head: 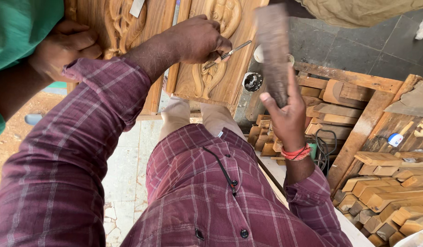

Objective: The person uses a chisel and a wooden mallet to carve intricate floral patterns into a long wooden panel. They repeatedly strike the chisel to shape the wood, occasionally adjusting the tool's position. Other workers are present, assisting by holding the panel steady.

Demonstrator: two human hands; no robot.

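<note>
We are pinching a slim metal chisel (227, 54) in our left hand (197, 39), its tip resting on the carved wooden panel (220, 77) just below our fingers. Our right hand (287, 116) is clenching a wooden mallet (272, 50), raised just beside the chisel's free end. We are judging that short, square taps and a steady low angle suit this relief best.

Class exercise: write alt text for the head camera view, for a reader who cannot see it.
Seen from above, a person in a maroon checked shirt holds a thin chisel in the left hand against a carved wooden panel, while the right hand raises a wooden mallet. Another person's hand rests at the upper left, and offcut wood blocks lie piled at right.
</note>
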